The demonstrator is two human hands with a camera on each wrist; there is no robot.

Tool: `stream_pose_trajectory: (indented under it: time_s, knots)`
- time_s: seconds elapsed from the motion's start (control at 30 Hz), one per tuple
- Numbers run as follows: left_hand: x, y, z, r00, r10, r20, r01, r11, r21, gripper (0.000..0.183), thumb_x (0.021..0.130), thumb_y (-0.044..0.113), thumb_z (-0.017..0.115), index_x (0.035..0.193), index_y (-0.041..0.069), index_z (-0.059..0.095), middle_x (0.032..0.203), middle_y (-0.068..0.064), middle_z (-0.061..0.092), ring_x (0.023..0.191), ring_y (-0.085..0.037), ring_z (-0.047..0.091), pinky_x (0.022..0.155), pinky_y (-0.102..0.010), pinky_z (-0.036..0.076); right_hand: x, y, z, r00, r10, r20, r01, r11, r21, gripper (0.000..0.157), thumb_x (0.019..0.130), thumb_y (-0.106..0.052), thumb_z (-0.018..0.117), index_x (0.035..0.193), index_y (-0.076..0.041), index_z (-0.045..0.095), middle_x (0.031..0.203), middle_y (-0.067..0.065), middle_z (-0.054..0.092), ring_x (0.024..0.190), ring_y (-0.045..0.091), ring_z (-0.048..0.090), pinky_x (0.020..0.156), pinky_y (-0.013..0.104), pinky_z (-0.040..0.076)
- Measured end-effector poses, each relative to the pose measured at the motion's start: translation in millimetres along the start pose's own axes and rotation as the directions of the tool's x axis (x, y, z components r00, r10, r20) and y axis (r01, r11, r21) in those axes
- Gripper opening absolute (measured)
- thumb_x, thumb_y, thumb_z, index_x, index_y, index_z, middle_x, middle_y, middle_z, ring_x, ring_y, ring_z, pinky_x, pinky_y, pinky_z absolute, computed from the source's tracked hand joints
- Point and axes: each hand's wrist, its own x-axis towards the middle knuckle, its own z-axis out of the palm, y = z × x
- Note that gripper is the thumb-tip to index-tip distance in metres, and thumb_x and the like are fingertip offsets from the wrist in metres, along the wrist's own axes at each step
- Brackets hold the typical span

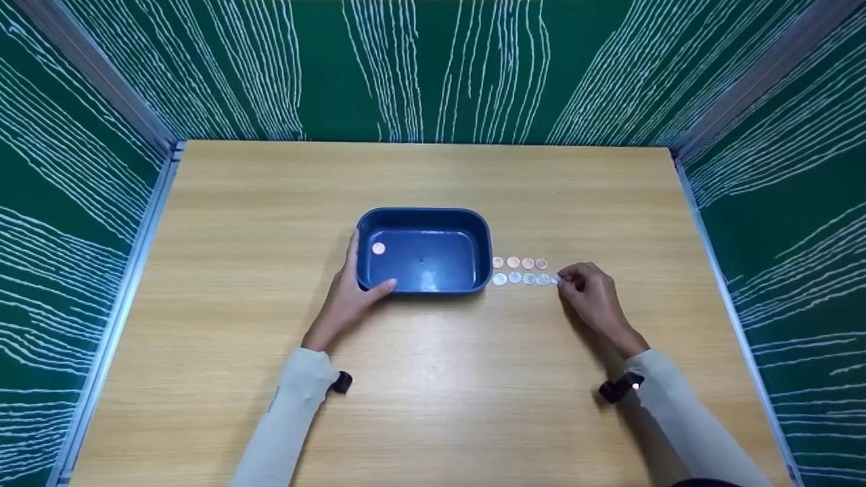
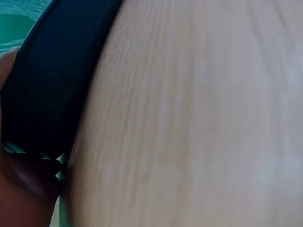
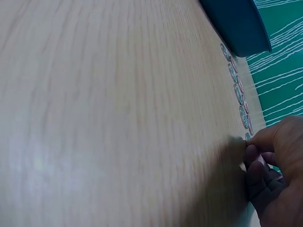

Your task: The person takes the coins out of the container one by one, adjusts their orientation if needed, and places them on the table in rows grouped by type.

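Note:
A dark blue plastic bin (image 1: 423, 285) stands on the table, with one copper-coloured coin (image 1: 379, 248) lying inside near its left end. My left hand (image 1: 352, 291) grips the bin's left end, its thumb at the front rim; in the left wrist view the bin's dark wall (image 2: 52, 75) is beside the hand. Right of the bin lie two rows: several copper-coloured coins (image 1: 528, 263) behind and several silver coins (image 1: 529, 278) in front. At the right end of the silver row, my right hand (image 1: 595, 294) pinches a silver coin (image 1: 555, 279), partly hidden by the fingertips.
The wooden table (image 1: 419, 379) spreads around the bin and coins. Green panels with white wavy lines (image 1: 473, 67) enclose its back and both sides, with metal edging (image 1: 731, 284) along the table's sides. The coin rows begin close against the bin's right wall.

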Motion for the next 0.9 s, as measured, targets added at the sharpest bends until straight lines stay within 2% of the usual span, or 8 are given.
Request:
stream_pose_trajectory:
  time_s: [0.23,0.5,0.73,0.9]
  knots:
    - [-0.6,-1.0,-0.3,1.0,-0.001,0.002,0.001,1.0,0.005,0.123,0.093,0.055,0.086,0.179,0.036,0.0,0.182,-0.013,0.021,0.159,-0.041,0.038,0.126,-0.063,0.036,-0.9,-1.6,0.1,1.0,0.003,-0.006,-0.003,1.0,0.014,0.016,0.099,0.006,0.071,0.114,0.006,0.077,0.105,0.019,0.07,0.092,0.027,0.062,0.075,0.016,0.044]
    - [0.5,-0.8,-0.8,1.0,0.025,-0.006,-0.025,1.0,-0.007,0.121,0.094,0.049,0.087,0.179,0.031,0.003,0.182,-0.012,0.022,0.159,-0.037,0.038,0.128,-0.061,0.033,0.1,-2.6,-0.9,0.999,-0.018,-0.027,0.018,1.0,0.002,0.014,0.099,0.005,0.072,0.111,0.006,0.078,0.102,0.019,0.07,0.089,0.026,0.061,0.074,0.017,0.042]
    - [0.4,-2.1,-0.5,1.0,0.015,0.0,-0.015,1.0,-0.004,0.121,0.093,0.053,0.086,0.179,0.035,0.002,0.183,-0.008,0.02,0.16,-0.035,0.036,0.129,-0.059,0.032,-0.4,-2.8,0.1,1.0,-0.013,-0.027,0.013,1.0,0.002,0.011,0.1,0.004,0.073,0.11,0.005,0.077,0.101,0.018,0.07,0.088,0.025,0.061,0.074,0.017,0.042]
    - [0.7,-1.5,-0.1,1.0,0.014,0.005,-0.014,1.0,-0.009,0.121,0.094,0.05,0.086,0.179,0.035,0.001,0.184,-0.008,0.019,0.161,-0.036,0.036,0.129,-0.06,0.032,-1.3,-2.5,0.5,1.0,-0.006,-0.028,0.006,1.0,0.004,0.012,0.099,0.005,0.073,0.111,0.005,0.077,0.103,0.019,0.07,0.09,0.027,0.061,0.074,0.017,0.042]
